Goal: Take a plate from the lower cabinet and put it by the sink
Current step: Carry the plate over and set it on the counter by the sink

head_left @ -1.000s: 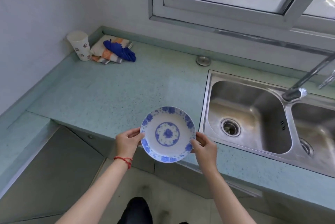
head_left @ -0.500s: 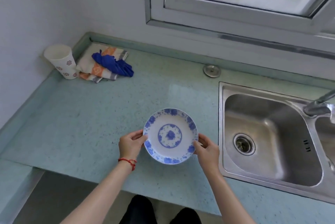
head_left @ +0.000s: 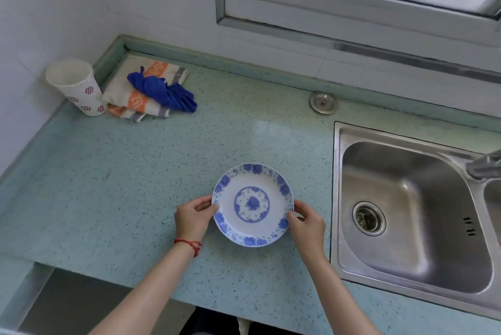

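A white plate with a blue flower pattern is held level over the speckled green counter, just left of the steel sink. My left hand grips its left rim and my right hand grips its right rim. I cannot tell whether the plate's underside touches the counter. A red string bracelet circles my left wrist.
A patterned paper cup stands in the far left corner beside a folded towel with a blue cloth on it. A metal sink plug lies by the back wall. A tap overhangs the sink at right.
Both hands carried the plate forward from the counter's front edge to a spot over the counter beside the sink. The view tilted down.
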Demonstrator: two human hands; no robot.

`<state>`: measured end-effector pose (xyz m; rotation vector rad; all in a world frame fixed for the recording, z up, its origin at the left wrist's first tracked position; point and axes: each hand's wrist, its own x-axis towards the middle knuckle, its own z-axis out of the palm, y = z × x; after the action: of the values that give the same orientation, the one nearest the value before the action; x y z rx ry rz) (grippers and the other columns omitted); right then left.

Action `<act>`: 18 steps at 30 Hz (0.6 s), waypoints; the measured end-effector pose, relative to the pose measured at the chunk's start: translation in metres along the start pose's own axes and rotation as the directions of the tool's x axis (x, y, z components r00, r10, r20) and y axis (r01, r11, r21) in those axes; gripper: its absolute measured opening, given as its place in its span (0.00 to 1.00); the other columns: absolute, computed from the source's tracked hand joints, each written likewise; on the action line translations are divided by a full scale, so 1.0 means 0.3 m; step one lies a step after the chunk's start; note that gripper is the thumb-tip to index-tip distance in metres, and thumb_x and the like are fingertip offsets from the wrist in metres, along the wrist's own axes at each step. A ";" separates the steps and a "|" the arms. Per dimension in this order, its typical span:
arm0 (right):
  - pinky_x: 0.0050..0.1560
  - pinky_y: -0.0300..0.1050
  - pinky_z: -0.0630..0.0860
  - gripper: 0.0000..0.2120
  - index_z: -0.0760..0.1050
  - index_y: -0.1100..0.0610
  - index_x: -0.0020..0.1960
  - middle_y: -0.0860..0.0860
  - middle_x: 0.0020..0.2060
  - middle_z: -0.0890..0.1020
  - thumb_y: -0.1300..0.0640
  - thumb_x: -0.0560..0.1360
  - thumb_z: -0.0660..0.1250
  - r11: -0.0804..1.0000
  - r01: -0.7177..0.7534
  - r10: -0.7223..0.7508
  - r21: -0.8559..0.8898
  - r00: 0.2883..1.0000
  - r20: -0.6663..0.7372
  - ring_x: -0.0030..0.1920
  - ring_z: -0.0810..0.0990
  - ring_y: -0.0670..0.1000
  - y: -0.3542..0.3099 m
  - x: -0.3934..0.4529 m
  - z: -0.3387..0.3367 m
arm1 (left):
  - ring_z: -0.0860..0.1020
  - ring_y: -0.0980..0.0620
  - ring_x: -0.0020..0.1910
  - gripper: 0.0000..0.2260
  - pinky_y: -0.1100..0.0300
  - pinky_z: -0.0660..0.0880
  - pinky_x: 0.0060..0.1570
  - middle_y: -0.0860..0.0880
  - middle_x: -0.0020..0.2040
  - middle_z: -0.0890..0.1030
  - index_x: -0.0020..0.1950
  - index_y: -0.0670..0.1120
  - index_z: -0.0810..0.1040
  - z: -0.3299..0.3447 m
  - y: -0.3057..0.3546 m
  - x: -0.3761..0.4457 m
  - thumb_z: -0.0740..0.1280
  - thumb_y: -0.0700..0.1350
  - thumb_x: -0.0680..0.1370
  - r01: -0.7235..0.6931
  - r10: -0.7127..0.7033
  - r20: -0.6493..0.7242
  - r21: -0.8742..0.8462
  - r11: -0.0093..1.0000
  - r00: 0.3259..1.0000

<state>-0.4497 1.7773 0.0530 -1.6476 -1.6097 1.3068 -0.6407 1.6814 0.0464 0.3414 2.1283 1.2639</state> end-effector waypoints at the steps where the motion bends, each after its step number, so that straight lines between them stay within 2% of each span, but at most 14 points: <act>1: 0.30 0.24 0.73 0.12 0.78 0.61 0.55 0.50 0.44 0.80 0.67 0.72 0.64 1.000 -0.001 0.001 -0.001 1.000 0.003 0.40 0.77 0.40 0.000 0.003 0.000 | 0.81 0.46 0.44 0.13 0.52 0.77 0.51 0.38 0.48 0.83 0.51 0.36 0.80 0.002 0.002 0.000 0.73 0.34 0.67 0.000 0.000 0.000 0.002 1.000 1.000; 6: 0.30 0.29 0.74 0.11 0.79 0.59 0.54 0.50 0.42 0.81 0.65 0.72 0.64 1.000 0.000 0.000 -0.023 1.000 0.015 0.39 0.78 0.40 0.000 0.020 -0.002 | 0.81 0.46 0.44 0.13 0.50 0.78 0.52 0.38 0.48 0.83 0.51 0.37 0.80 0.008 0.011 0.004 0.73 0.34 0.67 0.004 -0.004 0.000 0.000 1.000 1.000; 15: 0.31 0.23 0.72 0.13 0.78 0.60 0.55 0.49 0.41 0.81 0.65 0.72 0.64 0.999 0.022 -0.021 -0.040 0.999 0.030 0.41 0.78 0.47 -0.024 0.070 0.004 | 0.80 0.47 0.44 0.13 0.52 0.77 0.52 0.38 0.49 0.83 0.52 0.36 0.80 0.024 0.040 0.032 0.72 0.33 0.67 0.010 -0.010 -0.006 -0.038 0.999 1.000; 18: 0.32 0.27 0.75 0.12 0.78 0.59 0.55 0.49 0.41 0.81 0.65 0.73 0.64 0.999 0.018 -0.017 -0.033 0.999 0.041 0.41 0.79 0.47 -0.036 0.094 0.009 | 0.80 0.47 0.44 0.14 0.55 0.76 0.50 0.38 0.50 0.83 0.52 0.36 0.79 0.033 0.060 0.055 0.71 0.33 0.68 0.019 -0.019 -0.005 -0.061 0.998 1.000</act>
<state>-0.4616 1.8051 0.0529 -1.6331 -1.6741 1.3191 -0.6488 1.7058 0.0521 0.2912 2.0878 1.3168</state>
